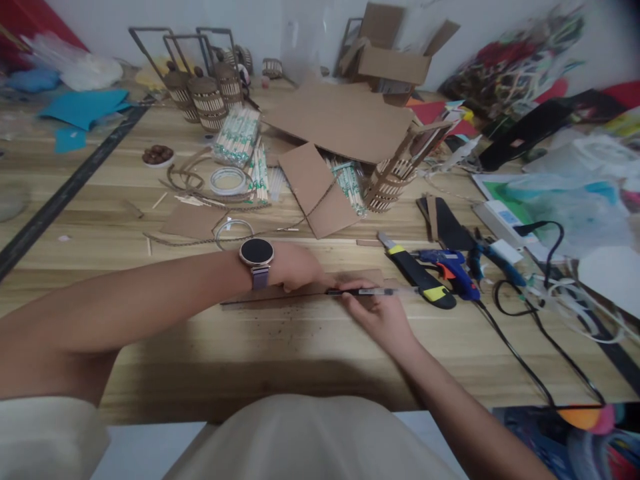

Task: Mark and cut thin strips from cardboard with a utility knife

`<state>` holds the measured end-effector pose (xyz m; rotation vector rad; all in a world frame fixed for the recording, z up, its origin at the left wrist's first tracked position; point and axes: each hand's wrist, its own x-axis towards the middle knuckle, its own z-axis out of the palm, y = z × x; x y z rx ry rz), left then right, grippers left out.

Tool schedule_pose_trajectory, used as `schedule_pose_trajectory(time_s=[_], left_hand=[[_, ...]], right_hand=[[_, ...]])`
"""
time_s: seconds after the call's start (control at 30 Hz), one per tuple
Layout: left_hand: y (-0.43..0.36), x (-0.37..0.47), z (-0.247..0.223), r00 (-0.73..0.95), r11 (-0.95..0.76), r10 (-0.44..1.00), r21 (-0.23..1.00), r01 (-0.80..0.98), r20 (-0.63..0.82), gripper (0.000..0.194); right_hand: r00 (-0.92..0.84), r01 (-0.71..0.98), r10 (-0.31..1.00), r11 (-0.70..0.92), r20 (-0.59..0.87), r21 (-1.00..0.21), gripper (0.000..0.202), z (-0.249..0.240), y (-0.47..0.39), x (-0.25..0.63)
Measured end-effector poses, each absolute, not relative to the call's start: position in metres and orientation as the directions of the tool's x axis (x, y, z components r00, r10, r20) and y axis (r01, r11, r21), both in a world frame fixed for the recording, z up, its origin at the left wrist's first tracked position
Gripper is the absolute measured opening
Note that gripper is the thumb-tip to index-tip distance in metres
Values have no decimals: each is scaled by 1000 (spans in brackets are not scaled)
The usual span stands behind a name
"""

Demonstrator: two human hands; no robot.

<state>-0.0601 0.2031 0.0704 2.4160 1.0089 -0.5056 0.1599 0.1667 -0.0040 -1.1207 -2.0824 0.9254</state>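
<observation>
My left hand, with a watch above it, is curled over a strip of brown cardboard and presses it to the wooden table. Its fingertips are partly hidden and blurred. In my right hand is a black-and-clear pen, gripped between thumb and fingers. The pen lies nearly level over the right part of the cardboard, its dark end beside my left fingertips. Small dark crumbs are scattered on the table in front of the strip.
Right of my hands lie a utility knife, a blue hot glue gun and pliers with black cables. Behind are cardboard sheets, a tape roll, bundled sticks and stick-covered lantern-like models. A small bowl holds brown balls.
</observation>
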Motion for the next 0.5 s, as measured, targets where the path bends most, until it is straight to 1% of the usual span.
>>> schedule_pose_trajectory(time_s=[0.1,0.17,0.27,0.33,0.4,0.5], left_hand=[[201,-59,72,646,-664,534,202,720,-545,97],[201,-58,70,640,-680,529,173,713,-557,101],[202,-58,67,638,-692,528,151,706,-560,103],[203,-58,66,649,-699,527,155,698,-549,104],[204,-58,65,670,-705,530,170,689,-519,99],[205,-56,63,712,-705,559,208,678,-425,81]], right_hand=[[-425,519,890,389,166,-761,15,-1,174,181],[-361,575,922,341,143,-743,17,0,178,196],[-273,633,959,238,75,-737,25,-1,183,213],[-253,638,966,213,60,-740,27,-1,184,217],[-253,632,965,222,73,-743,25,1,183,217],[-282,613,954,261,102,-746,23,4,180,210]])
